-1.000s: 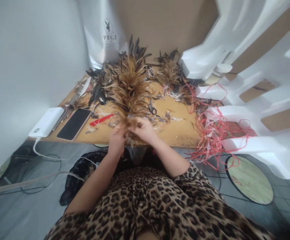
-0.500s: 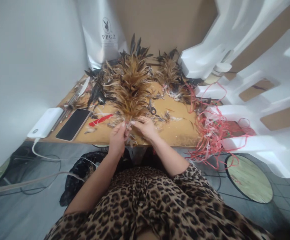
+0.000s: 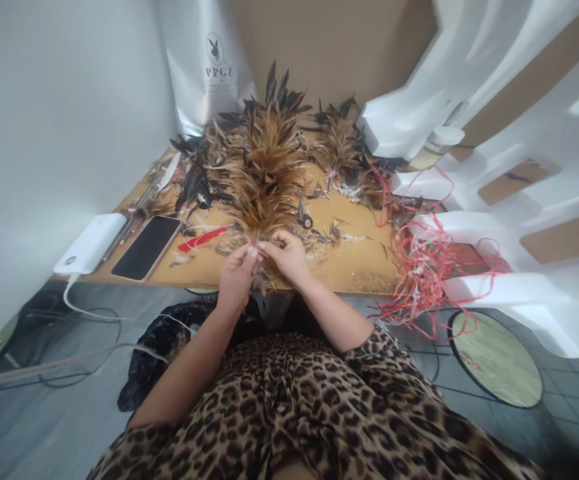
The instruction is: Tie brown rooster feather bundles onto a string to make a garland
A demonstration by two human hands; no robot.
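— How does your grip sit?
— My left grip and my right grip both pinch, thumbs and fingers pressed together side by side at the lower end of the tall, bushy brown-and-black feather bundle. My fingers hide exactly what lies between them.
— Where is that bundle?
— Straight in front of me, over the middle of the yellowish-brown table, its dark tips pointing away from me.
— What's close to it?
— Just right, a small black, ring-handled tool; on the left, a flat red strip and a clump of glossy black feathers.
— And farther out?
— To my left, a black-screened smartphone beside a white, slab-shaped device. Off to my right, a smaller brown feather bunch, then a tangle of pinkish-red strips against white moulded blocks. At the back left stands a silvery bag printed "PPGZ".
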